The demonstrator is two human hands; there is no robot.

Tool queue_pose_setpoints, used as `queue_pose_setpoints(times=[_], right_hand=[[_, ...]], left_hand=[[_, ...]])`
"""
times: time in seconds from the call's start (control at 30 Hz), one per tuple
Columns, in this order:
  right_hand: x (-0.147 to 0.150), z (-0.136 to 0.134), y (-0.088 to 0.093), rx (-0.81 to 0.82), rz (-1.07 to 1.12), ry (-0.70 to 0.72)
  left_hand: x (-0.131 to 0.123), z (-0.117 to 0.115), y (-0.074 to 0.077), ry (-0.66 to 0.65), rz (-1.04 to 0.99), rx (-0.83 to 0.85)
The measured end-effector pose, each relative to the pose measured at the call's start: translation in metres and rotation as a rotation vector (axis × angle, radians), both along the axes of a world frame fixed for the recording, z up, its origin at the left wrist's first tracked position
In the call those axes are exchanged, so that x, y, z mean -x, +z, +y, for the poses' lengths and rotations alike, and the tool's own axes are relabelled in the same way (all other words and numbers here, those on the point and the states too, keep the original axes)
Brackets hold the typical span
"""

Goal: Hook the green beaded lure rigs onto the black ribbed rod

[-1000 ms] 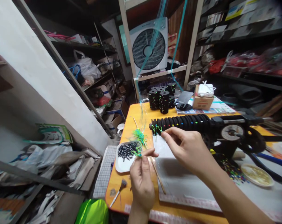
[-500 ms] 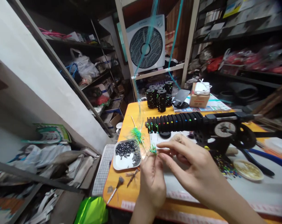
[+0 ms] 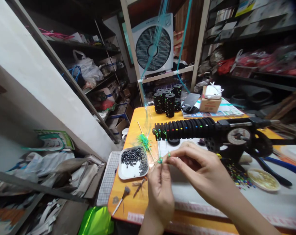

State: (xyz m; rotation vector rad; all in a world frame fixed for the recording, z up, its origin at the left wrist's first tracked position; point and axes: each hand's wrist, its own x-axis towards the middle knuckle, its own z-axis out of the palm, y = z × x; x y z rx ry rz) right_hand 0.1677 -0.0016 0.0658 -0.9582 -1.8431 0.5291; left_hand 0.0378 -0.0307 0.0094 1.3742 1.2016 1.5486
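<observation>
My left hand (image 3: 160, 191) is closed in a pinch, holding a small cluster of green-and-blue knotted thread pieces (image 3: 160, 160) at its fingertips. Right beside it, my right hand (image 3: 201, 164) pinches a tiny green thread piece (image 3: 169, 155) between thumb and forefinger. A thin stick (image 3: 139, 126) wrapped with a green tuft (image 3: 144, 141) slants down towards my left hand; whether that hand grips its lower end is hidden. Just beyond the hands, green loops (image 3: 164, 133) hang from a black ribbed cylinder (image 3: 187, 128) dotted with coloured beads.
Left of my hands stands a white tray (image 3: 124, 172) of black tubes and small grey bits. A brush (image 3: 122, 199) lies in front of it. To the right are loose coloured beads (image 3: 238, 176), a shallow dish (image 3: 264, 180) and blue-handled pliers (image 3: 285, 166). Black spools (image 3: 169, 105) stand behind.
My right hand's fingers have closed into a pinch on a small green piece, held slightly apart from the cluster. My left hand stays nearly in place.
</observation>
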Motion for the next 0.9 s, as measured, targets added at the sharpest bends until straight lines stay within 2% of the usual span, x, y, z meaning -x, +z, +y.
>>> queue_pose_setpoints(times=[0.17,0.3,0.4,0.57,0.7,0.77,0.9], right_hand=[[-0.004,0.017,0.007,-0.239,-0.216,-0.259],[-0.003,0.030,0.018,-0.257,-0.544,-0.399],[0.001,0.033,0.028,-0.218,-0.702,-0.431],[0.006,0.035,0.038,-0.159,-0.803,-0.433],[0.000,0.030,0.030,-0.130,-0.801,-0.376],[-0.003,0.022,0.023,-0.148,-0.723,-0.309],[-0.005,0.002,0.015,-0.171,-0.416,-0.120]], left_hand=[[0.006,0.004,0.002,0.017,-0.039,-0.039],[0.012,0.003,0.004,0.066,0.017,-0.106],[0.017,0.002,0.006,0.097,0.021,-0.131],[0.022,-0.001,0.013,0.124,0.030,-0.132],[0.024,-0.002,0.018,0.102,0.051,-0.126],[0.023,-0.002,0.018,0.078,0.058,-0.107],[0.014,-0.002,0.014,0.015,0.057,-0.061]])
